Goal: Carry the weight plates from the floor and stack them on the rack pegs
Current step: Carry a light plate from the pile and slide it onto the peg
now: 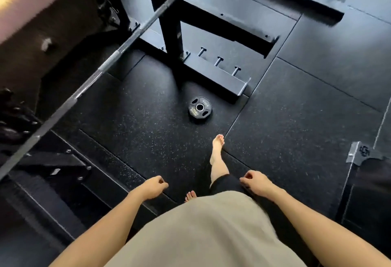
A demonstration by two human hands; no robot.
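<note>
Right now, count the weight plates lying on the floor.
1. A small black weight plate lies flat on the rubber floor, just off the end of the rack base. Others may lie outside the view.

Left hand [153, 187] low at side, fingers loosely curled, right hand [257, 183] likewise, both holding nothing

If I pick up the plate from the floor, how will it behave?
The plate looks rigid and probably heavy for its small size. Its cut-out openings should give a grip. It lies flat on the floor, so rolling seems unlikely.
</note>
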